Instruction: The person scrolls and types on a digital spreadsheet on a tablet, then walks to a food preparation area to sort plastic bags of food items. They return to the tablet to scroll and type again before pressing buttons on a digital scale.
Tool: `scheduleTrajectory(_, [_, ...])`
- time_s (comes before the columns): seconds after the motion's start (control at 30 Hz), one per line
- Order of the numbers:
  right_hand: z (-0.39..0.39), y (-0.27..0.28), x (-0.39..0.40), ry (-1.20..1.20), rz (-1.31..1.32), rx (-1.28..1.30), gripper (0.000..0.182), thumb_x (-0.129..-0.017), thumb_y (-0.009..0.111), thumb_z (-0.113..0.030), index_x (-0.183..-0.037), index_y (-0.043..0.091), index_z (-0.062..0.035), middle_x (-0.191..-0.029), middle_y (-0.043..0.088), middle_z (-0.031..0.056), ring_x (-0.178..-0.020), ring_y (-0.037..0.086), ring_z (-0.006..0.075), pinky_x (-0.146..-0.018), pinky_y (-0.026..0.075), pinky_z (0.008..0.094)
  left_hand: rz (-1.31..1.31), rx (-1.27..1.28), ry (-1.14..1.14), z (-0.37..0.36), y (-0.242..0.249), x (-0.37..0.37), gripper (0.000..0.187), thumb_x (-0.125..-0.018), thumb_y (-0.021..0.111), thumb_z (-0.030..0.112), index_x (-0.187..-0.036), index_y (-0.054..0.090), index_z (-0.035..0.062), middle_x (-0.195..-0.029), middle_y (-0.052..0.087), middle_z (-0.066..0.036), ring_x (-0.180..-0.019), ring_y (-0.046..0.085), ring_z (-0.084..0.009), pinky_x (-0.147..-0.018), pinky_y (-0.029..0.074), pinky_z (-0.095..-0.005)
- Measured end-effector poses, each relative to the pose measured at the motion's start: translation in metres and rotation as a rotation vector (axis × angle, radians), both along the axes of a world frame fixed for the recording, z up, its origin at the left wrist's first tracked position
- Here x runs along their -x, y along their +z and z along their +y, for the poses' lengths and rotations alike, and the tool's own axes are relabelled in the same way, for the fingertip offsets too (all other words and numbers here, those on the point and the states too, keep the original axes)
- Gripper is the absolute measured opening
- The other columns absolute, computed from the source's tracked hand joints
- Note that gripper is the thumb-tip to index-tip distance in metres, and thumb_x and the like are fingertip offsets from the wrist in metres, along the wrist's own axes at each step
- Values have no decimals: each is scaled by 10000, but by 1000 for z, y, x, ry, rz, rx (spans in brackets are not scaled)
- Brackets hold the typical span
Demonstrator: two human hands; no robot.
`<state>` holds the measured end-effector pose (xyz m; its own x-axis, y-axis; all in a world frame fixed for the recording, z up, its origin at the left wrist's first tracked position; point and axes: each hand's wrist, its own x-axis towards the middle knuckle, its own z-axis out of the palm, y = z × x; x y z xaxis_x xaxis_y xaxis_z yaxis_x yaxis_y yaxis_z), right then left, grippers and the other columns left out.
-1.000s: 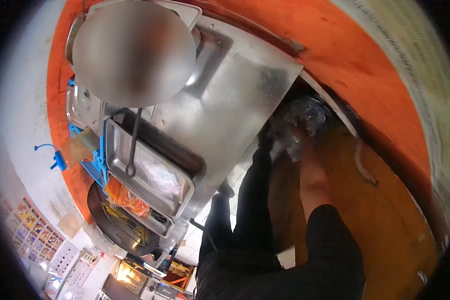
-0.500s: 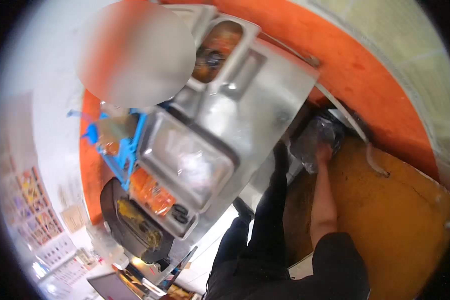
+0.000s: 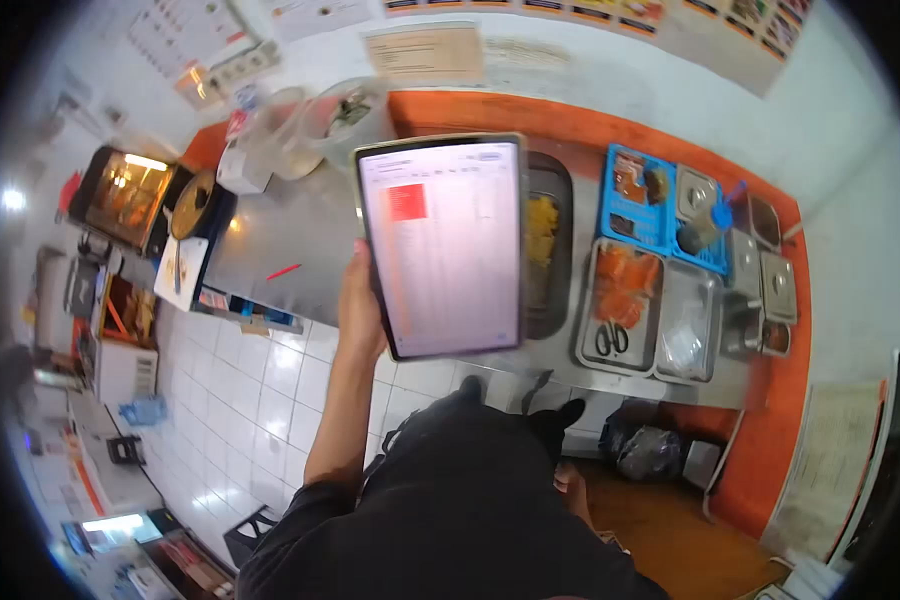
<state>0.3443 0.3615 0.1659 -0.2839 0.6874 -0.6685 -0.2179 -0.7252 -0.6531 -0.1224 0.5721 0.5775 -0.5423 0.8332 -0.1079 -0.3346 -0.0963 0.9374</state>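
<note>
My left hand point(image 3: 362, 300) is raised in front of me and grips the left edge of a tablet point(image 3: 442, 245). Its lit screen faces me and shows a pale table with a red block at the top left. The tablet covers part of the steel counter point(image 3: 280, 250) behind it. Only a sliver of my right hand point(image 3: 568, 482) shows low beside my dark clothing, near a crumpled clear plastic bag point(image 3: 650, 450) on the floor under the counter. Its fingers are hidden.
On the counter to the right stand steel trays point(image 3: 655, 310), one with orange food and scissors, and a blue tray point(image 3: 660, 205) of small containers. A pan of yellow food point(image 3: 542, 230) lies behind the tablet. A lit oven point(image 3: 130, 195) is at the left, above white floor tiles point(image 3: 260, 400).
The view has swung from the corner under the counter up to the whole counter. My right hand has left the plastic bag. My left hand now holds a tablet up in front of me.
</note>
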Motion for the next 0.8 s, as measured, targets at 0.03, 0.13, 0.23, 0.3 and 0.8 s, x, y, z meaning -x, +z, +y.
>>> scheduleTrajectory(0.03, [20,-1,13,148,-199,170,330,-890,578,-311,-1146,567,-104,-1010,607,76,-898,603,251,-807,503,420,-62,-7,-23,-9,8,7,557,-994,344,449,-1222,495,-36,-1142,585,-121,-1023,570,-182,-892,456,-320])
scheduleTrajectory(0.13, [87,63,6,404,-291,437,273,-909,549,-284,-1098,582,-89,-956,603,61,-841,601,208,-774,501,380,-118,-26,-65,-25,10,21,557,-995,346,445,-1286,463,-15,-1261,536,-115,-1156,505,-187,-981,384,-333])
scheduleTrajectory(0.23, [174,256,68,535,-182,-293,340,-907,549,-144,-1219,533,-10,-1093,628,101,-939,631,189,-776,497,283,-222,-62,-198,-30,14,21,543,-999,344,425,-1282,467,-22,-1228,564,-114,-1111,545,-184,-953,416,-327])
scheduleTrajectory(0.3, [206,359,134,299,-303,-533,384,-936,546,-229,-1219,515,28,-1130,602,144,-982,622,196,-820,481,288,-188,-76,-252,-28,19,18,518,-1005,338,408,-1246,496,-23,-1178,594,-114,-1061,578,-174,-913,446,-314])
scheduleTrajectory(0.8, [211,465,305,-42,-18,-935,527,-847,574,41,-1318,337,36,-1242,524,137,-1160,477,162,-1007,324,284,-15,-77,-260,-37,27,37,524,-1007,323,423,-1217,519,-17,-1130,621,-113,-970,610,-139,-817,481,-271])
